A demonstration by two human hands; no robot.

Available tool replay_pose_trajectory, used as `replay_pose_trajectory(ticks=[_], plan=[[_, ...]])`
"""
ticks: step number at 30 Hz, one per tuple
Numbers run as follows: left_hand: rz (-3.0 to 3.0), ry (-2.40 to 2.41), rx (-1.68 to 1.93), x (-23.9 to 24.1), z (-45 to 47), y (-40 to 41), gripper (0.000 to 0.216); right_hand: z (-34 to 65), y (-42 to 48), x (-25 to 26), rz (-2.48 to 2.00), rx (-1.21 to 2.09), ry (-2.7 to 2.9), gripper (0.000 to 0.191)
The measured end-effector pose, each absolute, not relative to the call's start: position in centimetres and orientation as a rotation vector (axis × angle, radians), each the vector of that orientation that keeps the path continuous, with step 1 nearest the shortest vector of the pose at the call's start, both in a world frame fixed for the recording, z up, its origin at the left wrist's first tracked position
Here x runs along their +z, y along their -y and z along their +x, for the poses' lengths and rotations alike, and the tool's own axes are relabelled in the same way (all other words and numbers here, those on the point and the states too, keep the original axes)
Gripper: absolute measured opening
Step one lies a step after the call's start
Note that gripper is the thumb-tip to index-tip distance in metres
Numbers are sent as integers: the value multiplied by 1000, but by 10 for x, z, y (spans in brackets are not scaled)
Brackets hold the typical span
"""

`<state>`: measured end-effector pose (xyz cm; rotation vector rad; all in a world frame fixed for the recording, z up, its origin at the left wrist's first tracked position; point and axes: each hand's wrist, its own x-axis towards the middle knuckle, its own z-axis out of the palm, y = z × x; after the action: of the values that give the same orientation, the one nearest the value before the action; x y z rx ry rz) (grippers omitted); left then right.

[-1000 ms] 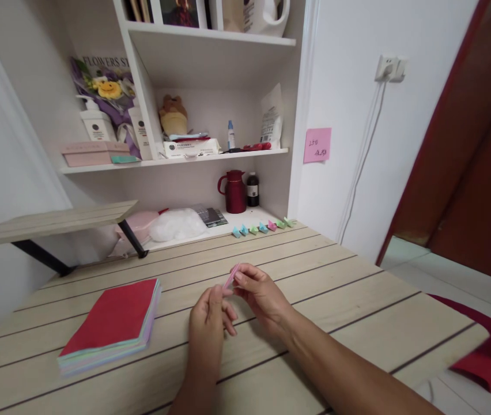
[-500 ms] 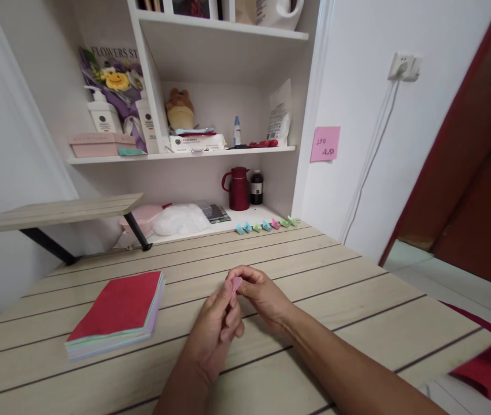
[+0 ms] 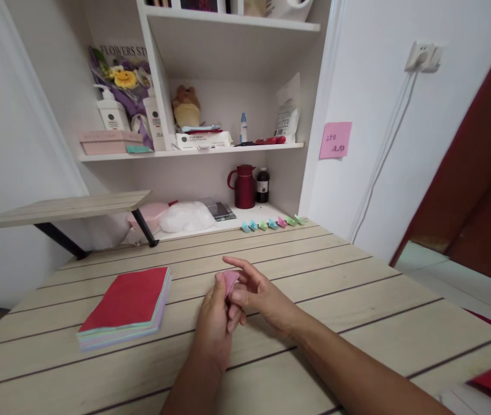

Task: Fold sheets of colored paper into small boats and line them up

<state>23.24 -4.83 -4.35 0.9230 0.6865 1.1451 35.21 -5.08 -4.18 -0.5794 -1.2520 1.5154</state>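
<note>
A small piece of folded pink paper [image 3: 230, 280] is held up above the table between my two hands. My left hand [image 3: 217, 317] pinches its left side between thumb and fingers. From the right, my right hand [image 3: 259, 291] has its thumb and lower fingers closed at the paper's right edge, while its index finger stretches out above. The curled fingers partly hide the paper's lower part. To the left lies a stack of coloured paper [image 3: 127, 302] with a red sheet on top. Several small folded paper figures [image 3: 272, 223] in blue, green and pink stand in a row at the table's back edge.
A raised wooden stand [image 3: 61, 207] on black legs occupies the table's back left. Behind the slatted table [image 3: 336, 294] are shelves with a red jug [image 3: 244, 187], a dark bottle [image 3: 262, 185] and a white plastic bag [image 3: 187, 217]. A pink note [image 3: 335, 140] sticks to the wall.
My right index finger has lifted and straightened away from the paper. More of the pink paper's face shows now. The whole view has shifted slightly.
</note>
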Motion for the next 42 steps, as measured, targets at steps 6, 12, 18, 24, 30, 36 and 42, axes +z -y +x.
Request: replay_pose_trajectory(ticks=[6, 12, 18, 24, 30, 36, 42], plan=[[937, -778, 1146, -51, 235, 47, 63, 349, 53, -42, -602, 1466, 1344, 53], [946, -786, 1133, -51, 234, 46, 64, 349, 52, -43, -615, 1463, 1317, 48], [910, -731, 1098, -48, 233, 49, 63, 350, 48, -47, -596, 1472, 1275, 45], [1170, -965, 1038, -57, 237, 42, 71, 350, 47, -45, -691, 1443, 1236, 46], [1194, -940, 1071, -68, 241, 35, 73, 353, 44, -47, -912, 1022, 1350, 43], [1038, -670, 987, -66, 239, 36, 74, 358, 44, -52, -984, 654, 1496, 15], [1022, -654, 993, -59, 241, 39, 67, 361, 44, -54, -975, 693, 1492, 14]])
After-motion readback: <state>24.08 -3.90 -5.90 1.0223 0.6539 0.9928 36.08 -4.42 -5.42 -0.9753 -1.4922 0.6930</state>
